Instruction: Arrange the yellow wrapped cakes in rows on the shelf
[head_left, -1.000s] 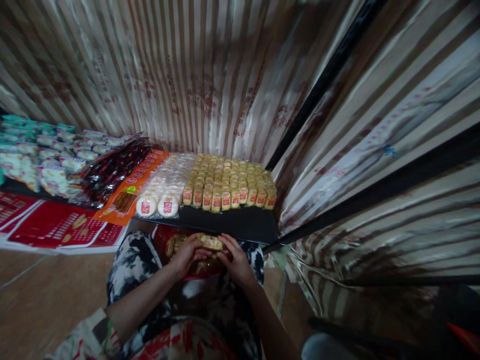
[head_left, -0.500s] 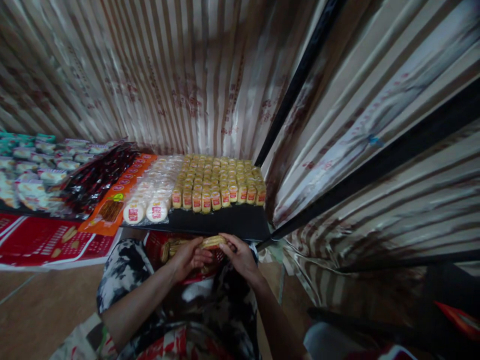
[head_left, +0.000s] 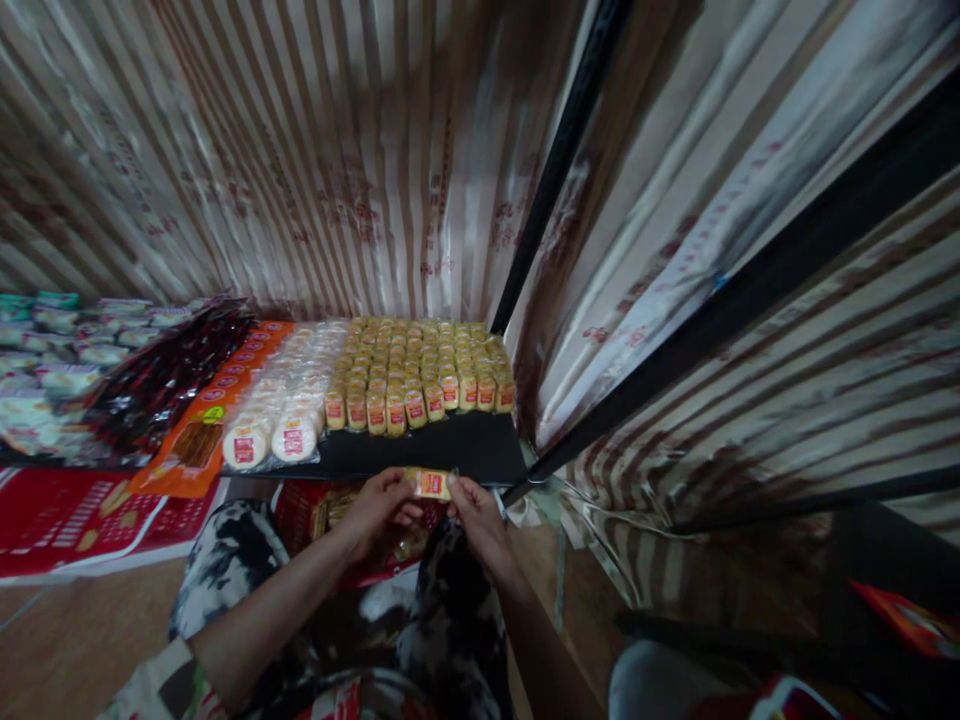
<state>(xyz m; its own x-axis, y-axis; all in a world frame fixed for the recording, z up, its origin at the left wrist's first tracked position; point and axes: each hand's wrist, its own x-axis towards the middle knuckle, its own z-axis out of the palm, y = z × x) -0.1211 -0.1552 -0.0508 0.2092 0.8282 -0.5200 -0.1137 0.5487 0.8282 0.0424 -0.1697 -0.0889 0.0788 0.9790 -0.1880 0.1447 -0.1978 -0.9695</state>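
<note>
**Hands hold one wrapped pastry at the front edge of the black shelf**

Fingers of both hands meet on a single small wrapped pastry, yellow with a red label, held just in front of the front edge of the black shelf. The left hand closes on the pastry's left end and the right hand on its right end, each pinching narrowly with thumb and fingertips. The pastry hangs over the person's lap, above a red box that shows more tan pastries inside; the box sits between the knees, on black-and-white patterned trousers.

On the shelf, rows of the same yellow pastries stand with red labels facing forward, filling the right rear part up to the right edge; the front strip of the shelf before them is bare. Just left of them lie stacks of round white cakes in clear wrap, reaching the front-left corner. Further left an orange packet lies flat, then dark red wrapped sticks, then pale green-and-white packets toward the far left. A red printed sheet lies lower, by the wooden floor. Striped curtain fabric hangs behind the shelf and to its right, crossed by black bars.
</note>
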